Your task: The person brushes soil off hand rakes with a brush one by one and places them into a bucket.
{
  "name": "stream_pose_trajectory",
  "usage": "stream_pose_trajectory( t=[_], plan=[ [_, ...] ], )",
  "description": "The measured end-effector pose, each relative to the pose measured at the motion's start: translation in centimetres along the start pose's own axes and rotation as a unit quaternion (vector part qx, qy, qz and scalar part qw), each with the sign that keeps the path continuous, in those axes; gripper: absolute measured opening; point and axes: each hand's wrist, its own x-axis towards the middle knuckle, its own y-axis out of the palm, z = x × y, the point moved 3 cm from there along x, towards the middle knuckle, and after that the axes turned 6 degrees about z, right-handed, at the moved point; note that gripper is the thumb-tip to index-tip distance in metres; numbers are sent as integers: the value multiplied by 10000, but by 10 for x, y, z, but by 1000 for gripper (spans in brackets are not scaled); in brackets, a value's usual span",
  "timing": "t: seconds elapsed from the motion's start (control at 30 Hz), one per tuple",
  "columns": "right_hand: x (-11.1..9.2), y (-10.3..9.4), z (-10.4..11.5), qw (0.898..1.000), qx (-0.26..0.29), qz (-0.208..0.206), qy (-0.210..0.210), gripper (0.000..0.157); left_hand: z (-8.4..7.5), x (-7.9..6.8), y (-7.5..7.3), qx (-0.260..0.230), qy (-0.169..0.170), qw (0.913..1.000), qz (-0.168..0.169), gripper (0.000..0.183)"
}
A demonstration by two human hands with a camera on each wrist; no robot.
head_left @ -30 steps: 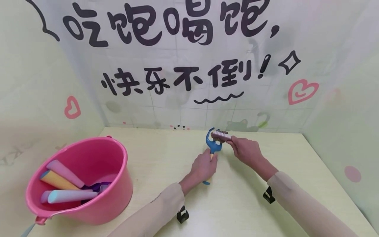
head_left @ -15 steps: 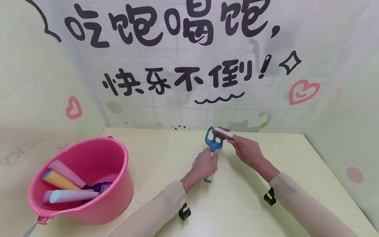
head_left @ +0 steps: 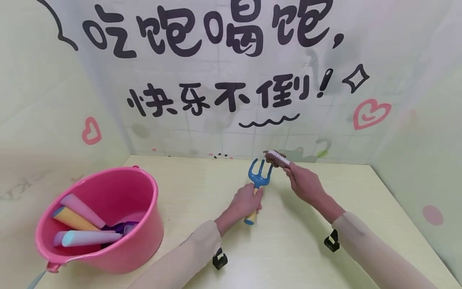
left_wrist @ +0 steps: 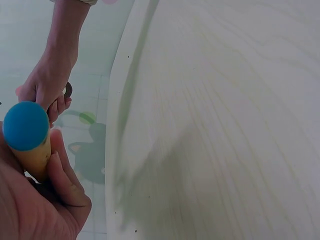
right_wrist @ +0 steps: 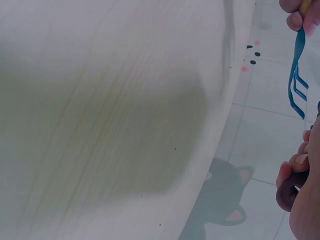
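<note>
My left hand (head_left: pixel 247 199) grips a small garden hand fork (head_left: pixel 258 180) by its yellow handle. Its blue tines point away from me, raised above the table. The handle's round blue end (left_wrist: pixel 26 126) faces the camera in the left wrist view. In my right hand (head_left: pixel 306 184) is a brown brush (head_left: pixel 278 159) with white bristles, held by its handle, its head near the right tine. The right wrist view shows the brush handle's looped end (right_wrist: pixel 289 192) beyond the fingers, and the fork's tines (right_wrist: pixel 297 82) from the side.
A pink bucket (head_left: pixel 144 241) stands at the left, holding several tools with pink, yellow and light blue handles (head_left: pixel 92 238). Pale sheeting (head_left: pixel 202 136) with black lettering walls in the back of the light wooden table (head_left: pixel 202 188) and both its sides.
The brush has moved off the tines, up and slightly right. The fork has turned in my left hand, so its three tines now show fully, and its handle end has swung slightly left.
</note>
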Motion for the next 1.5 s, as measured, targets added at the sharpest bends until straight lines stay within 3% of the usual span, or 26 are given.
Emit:
stream_pose_trajectory(
  t=[0.27, 0.47, 0.77, 1.0, 1.5],
  plan=[
    [-4, 0, -6, 9999, 122, -4, 50, 12, 4, -6, -7, -195, 9, 9998, 43, 25],
    [-7, 0, -11, 9996, 260, -20, 92, 18, 2, -16, -21, -304, -202, 9993, 114, 27],
    [-12, -7, -15, 9991, 418, 66, 82, 20, -3, -51, -54, -243, -32, 9993, 274, 28],
    [-17, -9, -21, 9992, 385, 50, 101, 20, -7, -70, -75, -98, 203, 9996, 164, 26],
    [-33, -17, -46, 9957, 615, 501, 481, 21, -15, -117, -118, 249, -160, 9996, -20, 23]
  ],
)
